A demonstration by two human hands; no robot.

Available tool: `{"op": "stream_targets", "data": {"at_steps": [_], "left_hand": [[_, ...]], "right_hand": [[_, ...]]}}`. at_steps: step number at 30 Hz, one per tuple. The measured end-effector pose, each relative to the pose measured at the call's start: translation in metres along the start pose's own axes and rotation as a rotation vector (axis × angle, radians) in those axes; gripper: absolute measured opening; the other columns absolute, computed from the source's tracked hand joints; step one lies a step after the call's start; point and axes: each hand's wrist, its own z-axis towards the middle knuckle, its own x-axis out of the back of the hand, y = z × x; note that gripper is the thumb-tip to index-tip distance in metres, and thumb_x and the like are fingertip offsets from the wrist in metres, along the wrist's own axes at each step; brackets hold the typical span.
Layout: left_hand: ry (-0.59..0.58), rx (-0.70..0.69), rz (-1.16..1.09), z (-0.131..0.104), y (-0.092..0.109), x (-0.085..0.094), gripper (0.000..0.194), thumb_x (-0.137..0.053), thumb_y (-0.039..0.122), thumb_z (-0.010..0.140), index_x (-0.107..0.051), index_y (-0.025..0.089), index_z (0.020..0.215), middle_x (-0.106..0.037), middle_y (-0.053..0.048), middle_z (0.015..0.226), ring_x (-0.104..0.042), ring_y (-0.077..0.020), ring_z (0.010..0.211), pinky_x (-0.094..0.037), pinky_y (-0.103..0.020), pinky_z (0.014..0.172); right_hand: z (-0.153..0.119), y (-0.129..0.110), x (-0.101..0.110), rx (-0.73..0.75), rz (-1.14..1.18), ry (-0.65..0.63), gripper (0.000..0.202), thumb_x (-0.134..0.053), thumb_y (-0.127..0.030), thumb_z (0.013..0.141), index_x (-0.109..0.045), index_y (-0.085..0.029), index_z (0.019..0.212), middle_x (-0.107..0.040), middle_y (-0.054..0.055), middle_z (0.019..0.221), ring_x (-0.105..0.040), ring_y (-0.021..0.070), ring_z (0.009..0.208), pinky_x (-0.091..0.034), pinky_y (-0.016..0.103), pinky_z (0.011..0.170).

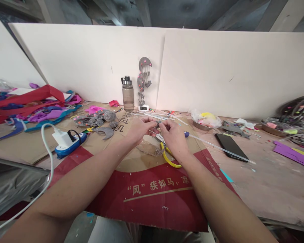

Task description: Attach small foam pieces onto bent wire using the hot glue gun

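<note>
My left hand [143,129] and my right hand [173,136] meet above the cardboard sheet [152,189]. Between their fingertips they pinch a small dark grey piece [157,124], too small to name. Scissors with yellow handles [170,162] lie beneath my right hand, partly hidden by it. Grey yarn [152,152] trails on the cardboard below my hands. Left of my left hand lie a grey crescent shape [106,132] and a ball of grey yarn [109,115]. A clear thin stick [218,146] with a blue end stretches right from behind my right hand.
A water bottle [128,94] stands by the white board [91,64], beside a hanging grey moon ornament [145,64]. A black phone [230,146] lies right. A blue power strip [71,145] with a white charger sits left, near coloured felt [30,101]. A bowl [206,123] stands back right.
</note>
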Motion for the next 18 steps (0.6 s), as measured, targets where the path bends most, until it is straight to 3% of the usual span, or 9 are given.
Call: {"op": "stream_targets", "data": {"at_steps": [6, 13, 18], "left_hand": [[-0.096, -0.007, 0.008, -0.0027, 0.0030, -0.0013, 0.017, -0.069, 0.024, 0.070, -0.061, 0.012, 0.079, -0.064, -0.004, 0.072, -0.063, -0.0130, 0.061, -0.055, -0.028, 0.056], [-0.092, -0.021, 0.079, -0.0008, 0.0005, -0.0011, 0.021, -0.070, 0.030, 0.072, -0.061, 0.012, 0.075, -0.063, -0.003, 0.071, -0.061, -0.0118, 0.060, -0.054, -0.026, 0.055], [-0.026, -0.016, 0.098, 0.0019, -0.0009, -0.0004, 0.020, -0.068, 0.031, 0.073, -0.061, 0.013, 0.074, -0.061, -0.002, 0.068, -0.060, -0.0110, 0.058, -0.051, -0.023, 0.051]], "right_hand": [[0.0024, 0.0029, 0.0022, -0.017, 0.012, 0.001, 0.023, -0.051, -0.025, 0.084, -0.047, -0.020, 0.061, -0.046, -0.005, 0.056, -0.040, 0.0112, 0.055, -0.028, 0.026, 0.056], [0.0016, 0.0022, 0.0010, 0.009, -0.037, 0.015, 0.022, -0.052, -0.024, 0.083, -0.048, -0.021, 0.061, -0.049, -0.004, 0.057, -0.041, 0.0118, 0.055, -0.028, 0.026, 0.056], [0.0003, 0.0035, -0.0008, 0.030, -0.029, 0.009, 0.017, -0.052, -0.026, 0.083, -0.048, -0.021, 0.068, -0.052, -0.003, 0.063, -0.045, 0.0127, 0.059, -0.031, 0.027, 0.059]]}}
